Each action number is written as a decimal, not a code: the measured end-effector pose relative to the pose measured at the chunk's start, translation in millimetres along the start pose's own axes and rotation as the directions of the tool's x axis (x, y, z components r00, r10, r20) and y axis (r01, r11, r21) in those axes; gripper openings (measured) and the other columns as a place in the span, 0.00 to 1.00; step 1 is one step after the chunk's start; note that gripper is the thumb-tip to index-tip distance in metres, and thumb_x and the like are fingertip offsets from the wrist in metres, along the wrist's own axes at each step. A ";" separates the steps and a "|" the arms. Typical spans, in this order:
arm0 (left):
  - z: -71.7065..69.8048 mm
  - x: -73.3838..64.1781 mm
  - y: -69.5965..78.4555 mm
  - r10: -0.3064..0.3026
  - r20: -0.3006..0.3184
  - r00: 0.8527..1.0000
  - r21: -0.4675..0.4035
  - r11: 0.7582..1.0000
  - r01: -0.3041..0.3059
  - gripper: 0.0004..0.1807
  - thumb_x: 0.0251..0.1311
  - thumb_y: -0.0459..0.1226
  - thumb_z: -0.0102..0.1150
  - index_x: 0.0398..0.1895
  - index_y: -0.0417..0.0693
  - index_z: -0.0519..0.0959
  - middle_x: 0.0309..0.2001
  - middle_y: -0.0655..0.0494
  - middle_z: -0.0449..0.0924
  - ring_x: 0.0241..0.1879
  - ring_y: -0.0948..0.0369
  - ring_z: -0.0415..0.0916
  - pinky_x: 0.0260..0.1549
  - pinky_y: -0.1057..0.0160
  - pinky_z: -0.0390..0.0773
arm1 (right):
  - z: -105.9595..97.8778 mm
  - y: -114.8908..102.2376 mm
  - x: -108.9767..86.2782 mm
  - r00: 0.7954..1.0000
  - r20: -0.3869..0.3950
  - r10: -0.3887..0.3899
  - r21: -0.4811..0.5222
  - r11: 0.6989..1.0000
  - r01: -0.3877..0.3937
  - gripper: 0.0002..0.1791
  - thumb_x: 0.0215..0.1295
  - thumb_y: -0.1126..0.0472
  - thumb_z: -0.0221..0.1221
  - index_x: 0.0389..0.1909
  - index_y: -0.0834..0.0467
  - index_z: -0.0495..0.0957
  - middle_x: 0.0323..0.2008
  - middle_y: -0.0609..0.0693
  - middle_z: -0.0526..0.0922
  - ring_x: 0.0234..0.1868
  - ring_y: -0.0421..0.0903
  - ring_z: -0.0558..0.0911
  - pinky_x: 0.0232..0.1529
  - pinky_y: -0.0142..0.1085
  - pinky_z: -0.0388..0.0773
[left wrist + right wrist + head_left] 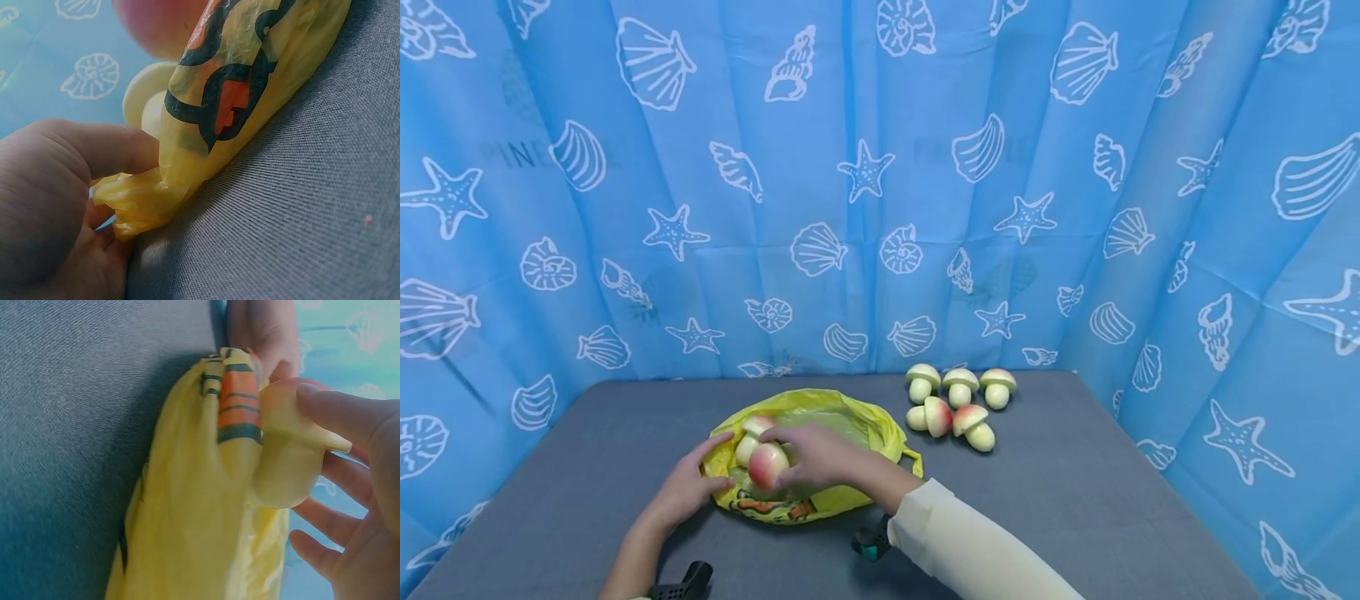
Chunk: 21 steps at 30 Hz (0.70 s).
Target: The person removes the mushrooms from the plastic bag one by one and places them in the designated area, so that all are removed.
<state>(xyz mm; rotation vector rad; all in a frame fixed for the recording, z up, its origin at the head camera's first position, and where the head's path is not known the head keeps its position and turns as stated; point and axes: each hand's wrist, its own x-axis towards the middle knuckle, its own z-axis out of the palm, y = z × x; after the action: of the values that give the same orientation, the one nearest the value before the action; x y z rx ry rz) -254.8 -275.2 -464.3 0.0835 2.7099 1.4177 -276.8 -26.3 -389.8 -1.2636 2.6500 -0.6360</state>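
A yellow plastic bag [883, 425] with orange and black print lies with its mouth spread wide. At its left side my left hand [685, 485] pinches the rim; the left wrist view shows the bunched plastic between thumb [122, 149] and fingers. My right hand [820, 456] holds a mushroom-shaped piece [767, 465], pale with a reddish cap, over the bag's opening. In the right wrist view its thumb presses on the cap and its fingers support the mushroom [290, 456] from the other side. Another mushroom [747, 450] sits inside the bag by the left rim.
Several more mushrooms [960, 387] stand and lie in a cluster at the back right of the grey table [1037, 517]. A blue curtain [865, 275] with white shell prints hangs behind the table and along its sides.
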 end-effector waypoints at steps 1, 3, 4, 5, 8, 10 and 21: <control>0.0 -0.1 -0.4 -0.002 0.002 1.000 -0.006 1.000 0.002 0.42 0.53 0.34 0.65 0.73 0.45 0.60 0.72 0.31 0.50 0.69 0.34 0.45 0.61 0.30 0.46 | -2.1 0.2 -1.8 1.000 -0.008 -0.005 -0.003 1.000 0.005 0.33 0.57 0.51 0.69 0.65 0.47 0.72 0.58 0.40 0.77 0.53 0.37 0.76 0.47 0.30 0.74; -0.2 -0.2 -0.1 -0.001 0.006 1.000 -0.008 1.000 0.001 0.42 0.53 0.35 0.65 0.73 0.45 0.60 0.72 0.31 0.50 0.69 0.33 0.45 0.61 0.30 0.46 | -6.6 1.3 -6.5 1.000 -0.028 -0.012 -0.009 1.000 0.011 0.33 0.57 0.50 0.69 0.64 0.47 0.72 0.58 0.39 0.76 0.54 0.37 0.75 0.47 0.31 0.74; -0.4 -0.3 0.3 0.002 0.008 1.000 -0.006 1.000 -0.002 0.42 0.53 0.35 0.66 0.73 0.44 0.60 0.72 0.31 0.50 0.69 0.33 0.45 0.61 0.30 0.46 | -8.8 2.0 -9.0 0.999 -0.037 -0.010 -0.001 1.000 0.010 0.33 0.57 0.50 0.69 0.65 0.47 0.72 0.59 0.39 0.76 0.55 0.37 0.75 0.49 0.31 0.74; -0.5 -0.2 0.6 0.005 0.010 1.000 -0.005 1.000 -0.005 0.42 0.53 0.36 0.66 0.73 0.45 0.60 0.72 0.31 0.50 0.69 0.33 0.45 0.61 0.30 0.46 | -11.7 2.3 -12.0 0.999 -0.046 -0.008 0.010 1.000 0.009 0.33 0.57 0.50 0.69 0.65 0.47 0.72 0.59 0.39 0.76 0.56 0.37 0.74 0.50 0.32 0.74; -1.1 0.1 1.4 0.010 0.008 1.000 0.001 1.000 -0.010 0.43 0.53 0.36 0.66 0.73 0.45 0.59 0.72 0.31 0.50 0.69 0.33 0.45 0.61 0.30 0.46 | -21.3 3.3 -21.2 0.996 -0.084 -0.010 0.040 0.999 0.013 0.33 0.57 0.51 0.69 0.65 0.49 0.72 0.60 0.41 0.76 0.57 0.38 0.74 0.51 0.33 0.74; -1.7 0.2 1.4 0.013 0.002 1.000 0.004 1.000 -0.013 0.43 0.53 0.36 0.66 0.73 0.45 0.59 0.72 0.31 0.50 0.69 0.33 0.45 0.62 0.31 0.46 | -26.8 3.8 -26.8 0.994 -0.106 -0.011 0.060 0.998 0.017 0.33 0.58 0.51 0.68 0.65 0.50 0.72 0.60 0.42 0.76 0.57 0.40 0.74 0.51 0.34 0.74; -0.3 -2.9 4.4 0.001 -0.001 1.000 -0.009 1.000 -0.001 0.43 0.52 0.35 0.66 0.73 0.43 0.59 0.72 0.30 0.49 0.70 0.33 0.44 0.62 0.31 0.45 | -42.0 24.0 -63.9 0.973 -0.209 0.096 0.145 0.987 -0.066 0.35 0.59 0.50 0.67 0.68 0.44 0.69 0.62 0.44 0.74 0.60 0.47 0.73 0.53 0.46 0.74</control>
<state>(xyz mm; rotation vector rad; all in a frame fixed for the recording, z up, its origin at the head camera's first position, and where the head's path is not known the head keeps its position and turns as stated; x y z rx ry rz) -251.9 -273.2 -460.5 0.0830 2.7039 1.4310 -265.6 49.3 -365.8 -1.0994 2.7528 -0.9750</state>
